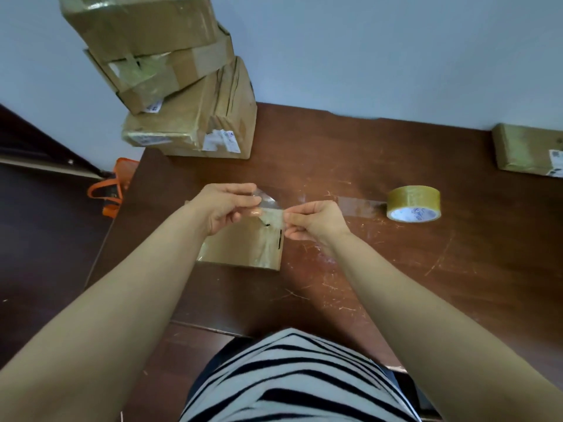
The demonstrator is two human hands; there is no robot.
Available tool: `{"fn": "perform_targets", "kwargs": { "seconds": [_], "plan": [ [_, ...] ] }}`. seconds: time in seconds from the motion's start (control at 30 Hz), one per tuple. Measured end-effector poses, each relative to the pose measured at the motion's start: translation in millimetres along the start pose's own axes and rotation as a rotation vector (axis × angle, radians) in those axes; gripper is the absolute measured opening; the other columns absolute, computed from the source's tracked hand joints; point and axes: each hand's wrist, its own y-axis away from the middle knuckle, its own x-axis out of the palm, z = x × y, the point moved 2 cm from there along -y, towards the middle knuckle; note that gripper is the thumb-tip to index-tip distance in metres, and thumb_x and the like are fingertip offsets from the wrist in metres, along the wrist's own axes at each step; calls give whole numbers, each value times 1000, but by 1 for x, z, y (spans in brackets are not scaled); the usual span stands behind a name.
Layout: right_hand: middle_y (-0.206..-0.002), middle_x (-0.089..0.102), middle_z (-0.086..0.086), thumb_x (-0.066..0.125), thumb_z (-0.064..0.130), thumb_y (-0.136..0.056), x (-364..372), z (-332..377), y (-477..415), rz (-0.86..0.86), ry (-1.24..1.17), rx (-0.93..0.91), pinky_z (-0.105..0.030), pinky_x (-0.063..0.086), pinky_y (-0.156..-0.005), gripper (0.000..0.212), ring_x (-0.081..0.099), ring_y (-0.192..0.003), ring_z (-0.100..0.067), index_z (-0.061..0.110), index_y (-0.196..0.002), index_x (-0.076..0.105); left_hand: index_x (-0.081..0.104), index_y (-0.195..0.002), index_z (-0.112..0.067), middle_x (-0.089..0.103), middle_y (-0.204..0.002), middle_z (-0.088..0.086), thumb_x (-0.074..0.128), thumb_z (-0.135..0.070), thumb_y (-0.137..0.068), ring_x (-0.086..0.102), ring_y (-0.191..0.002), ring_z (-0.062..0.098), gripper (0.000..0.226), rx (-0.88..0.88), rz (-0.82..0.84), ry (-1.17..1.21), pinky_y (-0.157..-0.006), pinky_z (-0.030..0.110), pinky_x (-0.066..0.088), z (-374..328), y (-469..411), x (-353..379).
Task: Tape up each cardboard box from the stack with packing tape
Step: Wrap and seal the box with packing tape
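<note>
both hands (227,208) (310,220) pinch tape strip (268,208) just above small box (243,248).

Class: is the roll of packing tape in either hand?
No: the yellowish roll of packing tape lies on the brown wooden table, while the left hand and right hand pinch a clear tape strip.

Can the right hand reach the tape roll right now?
Probably, once freed: the tape roll sits on the table just beyond the right hand with nothing standing between. But that hand's fingers pinch a tape strip shared with the left hand.
</note>
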Motion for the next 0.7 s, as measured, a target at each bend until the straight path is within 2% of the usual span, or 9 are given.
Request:
{"fn": "perform_targets", "kwargs": {
  "seconds": [0.07, 0.13, 0.2, 0.27, 0.4, 0.43, 0.5, 0.6, 0.7],
  "plan": [
    [-67, 65, -15, 69, -1, -84, 8, -1, 1, -19, 59, 19, -18, 50, -43, 4, 58, -42, -9, -2, -80, 68, 67, -107, -11, 70, -84, 6, 77, 0, -75, 63, -52, 7, 36, 18, -56, -43, -40, 12, 42, 2, -2, -6],
    [-71, 66, -22, 70, 3, -84, 15, -7, -1, -61, 135, 26, -18, 37, -34, 10, 49, -35, -10, -1, -75, 68, 66, -110, -8, 70, -85, 8, 77, 2, -75, 65, -53, 8, 38, 35, -68, -58, -43, 13, 45, 2, -5, -8],
    [-82, 68, -30, 72, 11, -84, 21, -12, -4, -100, 212, 40, -19, 27, -33, 15, 40, -38, -14, -3, -79, 69, 64, -113, -6, 71, -90, 10, 76, 2, -76, 69, -62, 11, 40, 47, -71, -76, -44, 13, 46, 4, -10, -9],
    [-83, 67, -31, 71, 15, -85, 25, -16, -7, -113, 264, 48, -19, 26, -33, 19, 37, -39, -16, -3, -81, 70, 65, -112, -7, 71, -93, 9, 78, -2, -75, 70, -72, 13, 39, 66, -86, -139, -47, 14, 47, 8, -17, -10],
    [-64, 67, -12, 62, 13, -92, 30, -17, -10, -82, 282, 59, -17, 25, -31, 17, 33, -30, -9, 1, -81, 64, 68, -93, -13, 68, -77, 1, 85, -7, -68, 65, -81, 16, 30, 170, -137, -289, -87, 28, 52, 12, -31, -14],
    [-62, 66, -10, 61, 11, -92, 30, -17, -10, -85, 259, 60, -17, 26, -31, 14, 32, -30, -9, 0, -84, 64, 68, -91, -14, 67, -74, 0, 85, -8, -68, 65, -80, 15, 29, 189, -143, -311, -89, 28, 51, 11, -33, -14],
    [-59, 63, -8, 61, 9, -91, 31, -16, -13, -104, 225, 58, -16, 27, -31, 7, 35, -28, -6, 2, -93, 59, 68, -94, -13, 66, -72, -1, 84, -8, -69, 64, -73, 11, 30, 219, -151, -336, -85, 24, 50, 11, -39, -13],
    [-60, 61, -8, 64, 11, -91, 33, -15, -19, -116, 241, 67, -16, 28, -30, 23, 40, -26, -2, 13, -103, 45, 67, -101, -10, 67, -71, -2, 83, -7, -71, 62, -67, 5, 34, 253, -151, -361, -76, 18, 47, 10, -46, -12],
    [-58, 61, -7, 64, 13, -91, 34, -16, -29, -123, 286, 58, -17, 28, -30, 24, 38, -25, -3, 10, -105, 45, 67, -101, -11, 68, -71, -3, 84, -9, -71, 63, -68, 6, 35, 247, -150, -382, -77, 19, 47, 9, -53, -14]
  ]
}}
